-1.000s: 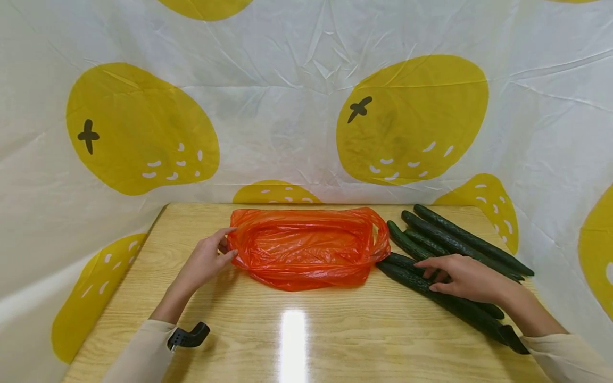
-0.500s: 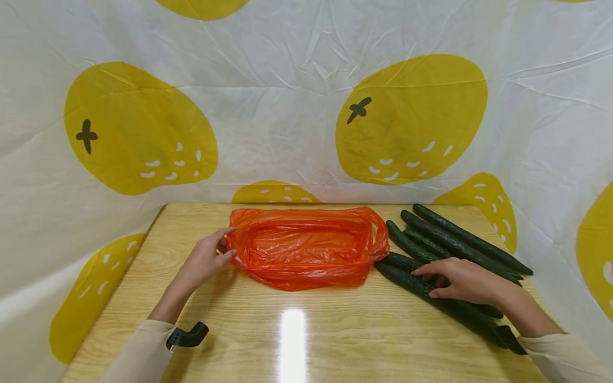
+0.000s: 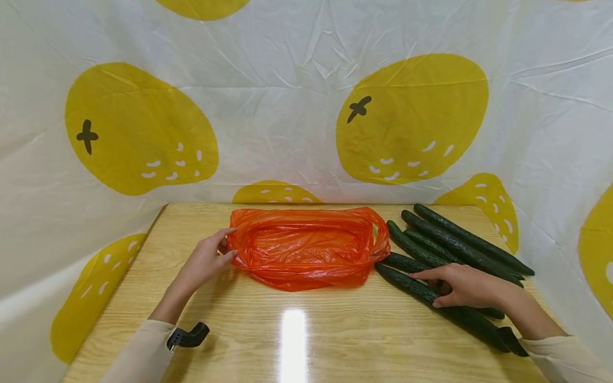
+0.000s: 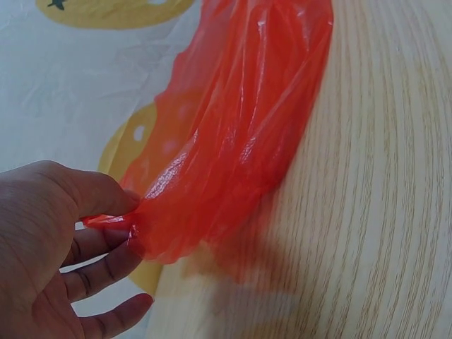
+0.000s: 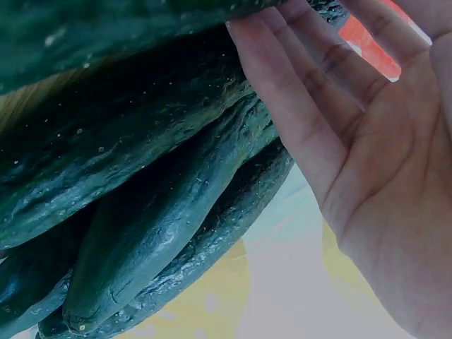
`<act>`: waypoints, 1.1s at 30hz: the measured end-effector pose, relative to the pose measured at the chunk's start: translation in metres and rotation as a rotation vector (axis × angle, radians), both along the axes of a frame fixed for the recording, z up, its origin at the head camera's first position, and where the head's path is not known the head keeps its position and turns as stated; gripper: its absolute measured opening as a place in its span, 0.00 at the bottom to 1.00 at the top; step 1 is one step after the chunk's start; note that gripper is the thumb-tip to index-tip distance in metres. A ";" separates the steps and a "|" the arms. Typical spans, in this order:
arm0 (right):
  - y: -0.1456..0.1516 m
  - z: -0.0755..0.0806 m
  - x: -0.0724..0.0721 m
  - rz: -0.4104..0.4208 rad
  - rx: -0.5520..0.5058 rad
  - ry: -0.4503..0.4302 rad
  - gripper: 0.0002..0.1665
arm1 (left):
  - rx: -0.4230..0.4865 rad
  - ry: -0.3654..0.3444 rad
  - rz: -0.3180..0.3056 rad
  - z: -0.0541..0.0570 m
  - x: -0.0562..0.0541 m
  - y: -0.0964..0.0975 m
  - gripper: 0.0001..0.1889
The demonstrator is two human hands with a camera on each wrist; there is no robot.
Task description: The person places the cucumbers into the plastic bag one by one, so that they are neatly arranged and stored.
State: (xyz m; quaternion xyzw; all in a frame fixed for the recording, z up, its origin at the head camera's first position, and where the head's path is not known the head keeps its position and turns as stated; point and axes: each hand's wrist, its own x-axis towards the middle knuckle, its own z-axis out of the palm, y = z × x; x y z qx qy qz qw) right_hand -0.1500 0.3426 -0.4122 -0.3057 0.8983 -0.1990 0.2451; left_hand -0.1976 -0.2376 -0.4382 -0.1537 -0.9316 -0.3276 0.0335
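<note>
A red plastic bag [image 3: 306, 247] lies on the table with its mouth facing up. My left hand [image 3: 210, 258] pinches the bag's left end; in the left wrist view the thumb and index finger of this hand [image 4: 42, 240] hold a fold of the film, the other fingers spread below. To the right of the bag, my right hand [image 3: 471, 287] grips the nearest cucumber [image 3: 407, 284] from above, thumb on its near side and fingers on its far side. In the right wrist view, the fingertips disappear behind that cucumber [image 5: 106, 35].
Several more dark green cucumbers [image 3: 471, 234] lie side by side behind the right hand, slanting toward the table's right edge. The wooden table [image 3: 230, 330] meets a white cloth [image 3: 273, 133] with yellow fruit prints at the back and sides.
My right hand has lowered slightly and come nearer, its fingers closing round the front cucumber, which now lies slightly apart from the one behind. The left hand and bag stay still.
</note>
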 end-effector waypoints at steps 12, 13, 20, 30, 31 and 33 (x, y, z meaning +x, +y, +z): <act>-0.004 -0.006 0.005 -0.027 0.064 -0.045 0.44 | -0.005 -0.015 0.005 0.002 0.001 0.000 0.30; -0.004 -0.006 0.005 -0.029 0.066 -0.049 0.44 | -0.006 -0.019 0.006 0.002 0.001 0.000 0.30; -0.006 -0.007 0.007 -0.040 0.099 -0.039 0.34 | -0.007 -0.032 0.000 0.003 0.002 0.000 0.30; -0.004 -0.009 0.005 -0.041 0.076 -0.059 0.28 | -0.010 -0.004 0.007 0.001 0.000 0.000 0.29; -0.004 -0.009 0.005 -0.041 0.078 -0.060 0.28 | -0.009 0.000 0.006 0.001 0.000 0.000 0.29; -0.003 -0.008 0.005 -0.043 0.081 -0.062 0.28 | -0.004 0.005 0.001 0.001 0.000 0.000 0.29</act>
